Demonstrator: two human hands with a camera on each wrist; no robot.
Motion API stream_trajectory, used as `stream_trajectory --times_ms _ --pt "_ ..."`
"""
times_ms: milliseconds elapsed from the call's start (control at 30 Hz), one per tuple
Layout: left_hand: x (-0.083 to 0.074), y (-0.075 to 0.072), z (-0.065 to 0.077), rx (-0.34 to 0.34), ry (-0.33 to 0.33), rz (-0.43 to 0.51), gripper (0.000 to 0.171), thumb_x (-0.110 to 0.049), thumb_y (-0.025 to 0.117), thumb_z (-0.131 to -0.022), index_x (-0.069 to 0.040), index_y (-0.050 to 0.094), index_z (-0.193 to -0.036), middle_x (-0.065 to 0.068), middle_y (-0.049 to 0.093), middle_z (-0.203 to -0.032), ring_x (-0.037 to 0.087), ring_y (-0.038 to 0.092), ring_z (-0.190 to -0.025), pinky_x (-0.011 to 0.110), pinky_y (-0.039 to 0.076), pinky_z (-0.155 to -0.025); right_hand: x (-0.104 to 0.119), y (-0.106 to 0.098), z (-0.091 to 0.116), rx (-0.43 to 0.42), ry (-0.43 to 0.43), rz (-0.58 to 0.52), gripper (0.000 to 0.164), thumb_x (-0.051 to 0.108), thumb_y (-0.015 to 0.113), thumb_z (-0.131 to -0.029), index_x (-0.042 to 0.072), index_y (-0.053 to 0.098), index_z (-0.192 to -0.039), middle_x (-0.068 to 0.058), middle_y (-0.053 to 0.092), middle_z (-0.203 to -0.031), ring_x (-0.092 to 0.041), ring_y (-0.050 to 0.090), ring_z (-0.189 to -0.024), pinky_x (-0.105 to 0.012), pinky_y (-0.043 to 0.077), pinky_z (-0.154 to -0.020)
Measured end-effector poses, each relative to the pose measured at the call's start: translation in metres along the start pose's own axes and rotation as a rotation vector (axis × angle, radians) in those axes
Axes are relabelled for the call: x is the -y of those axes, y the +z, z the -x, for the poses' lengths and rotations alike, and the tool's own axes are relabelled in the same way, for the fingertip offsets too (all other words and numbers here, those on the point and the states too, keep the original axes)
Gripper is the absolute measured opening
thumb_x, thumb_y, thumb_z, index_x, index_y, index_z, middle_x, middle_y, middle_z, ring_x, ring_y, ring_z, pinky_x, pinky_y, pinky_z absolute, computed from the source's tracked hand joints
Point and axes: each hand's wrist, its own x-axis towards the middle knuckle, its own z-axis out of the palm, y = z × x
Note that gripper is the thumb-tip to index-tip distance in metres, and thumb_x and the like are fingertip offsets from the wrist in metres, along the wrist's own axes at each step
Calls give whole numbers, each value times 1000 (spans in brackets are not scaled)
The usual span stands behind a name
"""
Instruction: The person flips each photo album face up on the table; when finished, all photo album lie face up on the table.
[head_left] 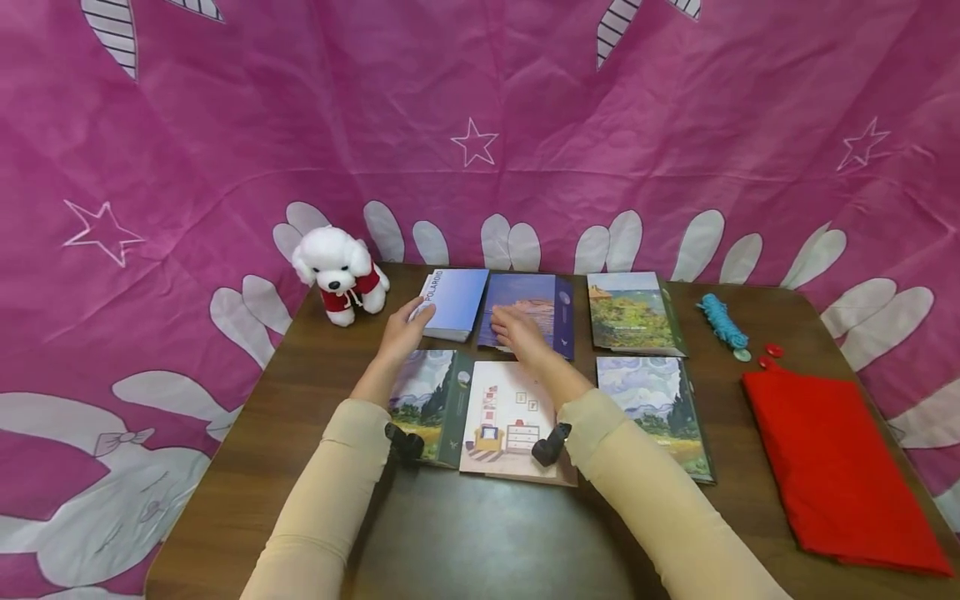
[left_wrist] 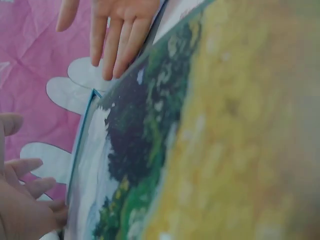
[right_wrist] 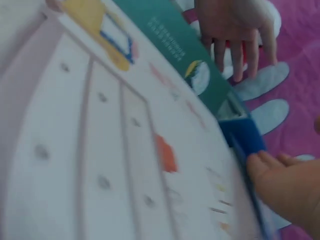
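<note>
My left hand [head_left: 402,335] is at the left edge of a thick blue book [head_left: 459,298] marked POLAROID, fingers loosely extended. Over the dark blue book [head_left: 519,292] with a pink cliff picture, my right hand [head_left: 522,335] hovers with its fingers together and nearly straight. Both palms face inward, as the left wrist view shows of the right hand [left_wrist: 122,30]. Below the forearms lie a green-spined landscape book [head_left: 427,408], partly hidden by the left arm, and a pale book [head_left: 495,417] with a drawn room on its cover.
Right of my arm lie two landscape-cover books [head_left: 630,312], the nearer one [head_left: 652,408] partly behind the sleeve. A white toy dog [head_left: 333,258] stands at the back left. Blue cord [head_left: 722,321], red buttons [head_left: 774,350] and red cloth [head_left: 840,467] lie right on the wooden table [head_left: 225,500].
</note>
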Motion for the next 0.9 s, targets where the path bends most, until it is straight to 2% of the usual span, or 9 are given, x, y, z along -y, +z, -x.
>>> stream_trajectory --times_ms 133,233,367,500,567,667,767,833,900 --pt "5 3 -6 34 -12 44 62 -36 55 -104 -7 38 -156 20 36 -159 35 30 -149 48 28 -120 -9 5 -8 65 31 -168 60 13 42 -108 -8 16 -158 -27 23 -162 -35 22 -152 -39 20 -124" --pt "7 4 -7 39 -6 57 63 -35 56 -103 -6 38 -156 20 37 -159 33 32 -148 45 28 -120 -13 8 -9 114 35 -187 64 14 43 -107 -5 11 -160 -23 17 -165 -32 16 -154 -37 18 -124" --pt "7 4 -4 45 -3 29 64 -37 58 -103 -6 40 -155 19 39 -158 31 35 -147 43 29 -120 -13 14 -7 144 35 -184 74 19 46 -107 3 0 -162 -18 12 -168 -29 11 -155 -36 16 -125" --pt "4 4 2 47 10 -7 62 -38 58 -102 -7 44 -153 18 43 -156 31 38 -145 43 30 -119 -12 22 -2 64 -12 -202 75 21 49 -106 7 3 -163 -15 19 -167 -31 16 -154 -42 19 -124" --pt "3 5 4 40 15 -15 61 -39 59 -102 -8 46 -152 17 44 -155 31 39 -145 43 31 -119 -8 24 0 34 -34 -260 70 20 47 -107 7 8 -163 -14 24 -166 -33 17 -154 -49 21 -123" --pt "-2 11 6 38 22 -43 59 -42 58 -101 -13 49 -152 15 44 -156 33 39 -144 46 32 -118 -5 25 -1 -13 -54 -393 63 14 45 -107 3 15 -161 -15 23 -166 -34 21 -152 -53 27 -120" --pt "-5 18 8 64 34 -59 60 -47 55 -102 -17 48 -153 13 44 -156 35 39 -144 49 32 -118 -4 23 -6 -67 -20 -489 59 8 45 -107 0 21 -159 -16 29 -161 -28 34 -144 -43 39 -114" --pt "-5 20 9 87 50 -51 62 -50 53 -102 -18 46 -154 13 45 -155 34 40 -144 49 31 -118 -5 22 -9 -102 12 -490 55 6 46 -106 -3 27 -157 -15 41 -149 -22 46 -128 -32 47 -102" --pt "-5 21 10 104 74 -45 63 -51 51 -103 -18 43 -156 13 47 -154 34 42 -143 50 32 -118 -6 23 -11 -114 34 -463 52 4 47 -105 -5 32 -154 -13 50 -132 -17 50 -111 -26 49 -88"
